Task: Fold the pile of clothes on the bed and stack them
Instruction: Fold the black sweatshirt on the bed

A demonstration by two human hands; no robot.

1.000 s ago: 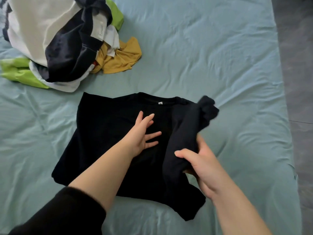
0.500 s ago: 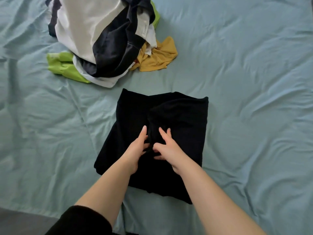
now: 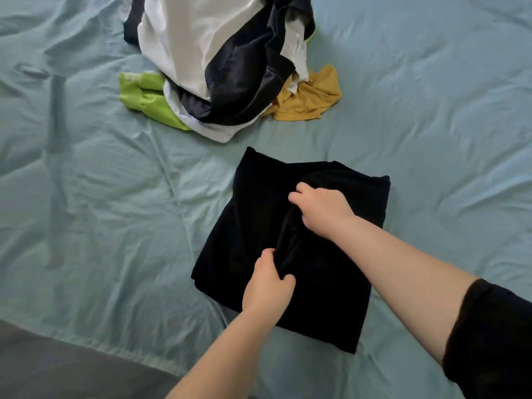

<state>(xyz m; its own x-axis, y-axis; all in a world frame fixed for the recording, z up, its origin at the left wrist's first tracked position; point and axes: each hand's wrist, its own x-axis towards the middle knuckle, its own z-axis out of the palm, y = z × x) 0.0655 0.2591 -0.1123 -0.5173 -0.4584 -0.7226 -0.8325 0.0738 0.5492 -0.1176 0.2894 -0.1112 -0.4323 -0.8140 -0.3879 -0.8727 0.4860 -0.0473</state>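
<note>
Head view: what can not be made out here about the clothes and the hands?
- Pile of clothes: top cut off by the upper edge; overlapping pieces hide their number.
- Green garment: mostly buried under the pile.
- Label on a white piece: too small to read.
- Black shirt: its layers are lost in the dark cloth.
- Left hand, right hand: ends of the fingers hidden in the shirt they grip.

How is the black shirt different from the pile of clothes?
The black shirt lies flat and folded; the pile is heaped. The black shirt is one colour; the pile mixes white, navy, green and yellow. The left hand and right hand grip the black shirt, not the pile. Both rest on the bed.
</note>
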